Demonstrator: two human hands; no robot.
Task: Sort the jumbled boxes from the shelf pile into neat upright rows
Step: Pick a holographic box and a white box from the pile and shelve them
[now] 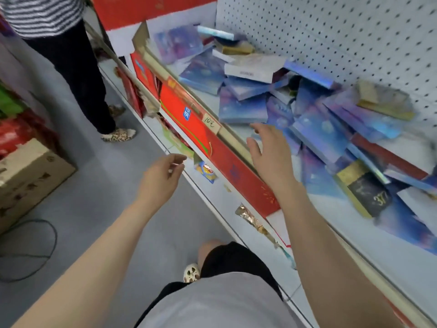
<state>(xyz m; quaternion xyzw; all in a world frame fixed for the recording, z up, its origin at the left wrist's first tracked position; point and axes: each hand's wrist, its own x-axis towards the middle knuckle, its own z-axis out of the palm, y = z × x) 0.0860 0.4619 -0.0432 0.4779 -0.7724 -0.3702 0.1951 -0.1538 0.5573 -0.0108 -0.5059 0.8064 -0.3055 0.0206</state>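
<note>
A jumbled pile of flat blue-purple boxes (314, 119) lies on the white shelf (378, 245), mixed with gold boxes (383, 100) and a black-and-gold box (364, 188). One blue box (243, 108) lies at the pile's near edge. My right hand (269, 152) reaches over the shelf's front rail, fingers spread, just below that box and holding nothing. My left hand (163, 176) hovers lower left, off the shelf over the aisle, fingers loosely curled and empty.
A red strip with a price tag (211, 121) runs along the shelf front. White pegboard (343, 31) backs the shelf. A person in a striped top (71, 55) stands in the aisle to the left. A cardboard carton (28, 176) and a cable (35, 252) lie on the floor.
</note>
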